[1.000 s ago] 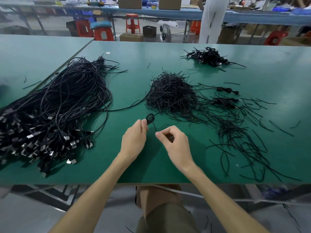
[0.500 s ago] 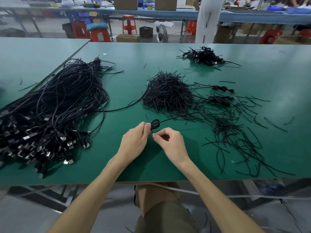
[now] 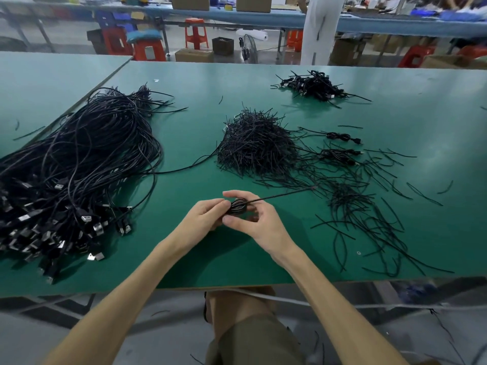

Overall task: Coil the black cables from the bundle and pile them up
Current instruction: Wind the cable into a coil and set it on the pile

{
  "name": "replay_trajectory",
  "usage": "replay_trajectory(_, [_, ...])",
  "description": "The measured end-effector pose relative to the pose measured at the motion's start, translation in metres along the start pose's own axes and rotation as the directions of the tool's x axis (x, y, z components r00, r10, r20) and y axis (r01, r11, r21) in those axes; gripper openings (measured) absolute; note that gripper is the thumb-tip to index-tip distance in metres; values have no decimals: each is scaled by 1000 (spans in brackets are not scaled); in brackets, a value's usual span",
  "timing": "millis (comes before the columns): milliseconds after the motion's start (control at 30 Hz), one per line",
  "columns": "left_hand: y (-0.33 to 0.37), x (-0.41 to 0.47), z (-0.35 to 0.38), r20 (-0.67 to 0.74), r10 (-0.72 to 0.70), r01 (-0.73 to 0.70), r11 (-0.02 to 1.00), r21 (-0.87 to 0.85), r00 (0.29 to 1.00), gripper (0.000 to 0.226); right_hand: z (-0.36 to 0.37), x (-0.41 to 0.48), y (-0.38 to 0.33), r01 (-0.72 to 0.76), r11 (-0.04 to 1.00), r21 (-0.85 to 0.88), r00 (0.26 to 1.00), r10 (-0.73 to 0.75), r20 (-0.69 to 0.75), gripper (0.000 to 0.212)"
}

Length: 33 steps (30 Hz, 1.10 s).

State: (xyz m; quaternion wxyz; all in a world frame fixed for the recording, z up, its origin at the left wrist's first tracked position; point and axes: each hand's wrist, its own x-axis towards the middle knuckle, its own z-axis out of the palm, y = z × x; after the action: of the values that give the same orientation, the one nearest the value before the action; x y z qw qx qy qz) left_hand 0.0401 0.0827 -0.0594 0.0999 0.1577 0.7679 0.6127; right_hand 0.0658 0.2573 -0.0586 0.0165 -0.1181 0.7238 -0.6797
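Green table (image 3: 263, 83) is spread with black wire. Near its front edge a small coil (image 3: 238, 206) of black cable is gripped by the left hand (image 3: 203, 217) and the right hand (image 3: 253, 222) (fingers curled round it), its free end stretched rightward. The bundle (image 3: 79, 167) is heaped at left, the pile of coiled cables (image 3: 313, 85) at the far right.

The green table (image 3: 237, 259) bears a cable bundle (image 3: 79, 167) at left, a heap of short ties (image 3: 255, 146) at centre, and a coiled-cable pile (image 3: 313, 85) upper right.

green table (image 3: 210, 75); red stool (image 3: 196, 35); floor fan (image 3: 249, 48); cardboard box (image 3: 194, 55)
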Motion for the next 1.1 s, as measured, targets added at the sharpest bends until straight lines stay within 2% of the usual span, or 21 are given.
replay_trajectory(67, [-1, 0, 3, -16, 26, -26, 999, 32, 1000, 39, 0, 0, 0, -10, 1000, -11, 1000, 10, 1, 46])
replay_trajectory(167, [-1, -1, 6, -21, 61, -61, 998, 19, 998, 30, 2, 1, 1, 4, 999, -49, 1000, -4, 0, 42])
replay_trajectory(333, [-1, -1, 4, -56, 36, -38, 998, -40, 998, 33, 2, 0, 5, 3, 997, -72, 997, -9, -80, 32])
replay_trajectory(467, [3, -3, 5, -59, 40, -41, 999, -12, 997, 43, 2, 1, 9, -18, 996, -89, 994, 8, -107, 24])
replay_trajectory(833, [1, -2, 4, -60, 12, -15, 999, -40, 998, 40, 2, -1, 11, -56, 992, -111, 986, 37, -164, 8])
replay_trajectory(1100, [1, -1, 3, -70, 11, -14, 999, -39, 998, 39, 2, -1, 11, -64, 987, -147, 988, 42, -148, 3])
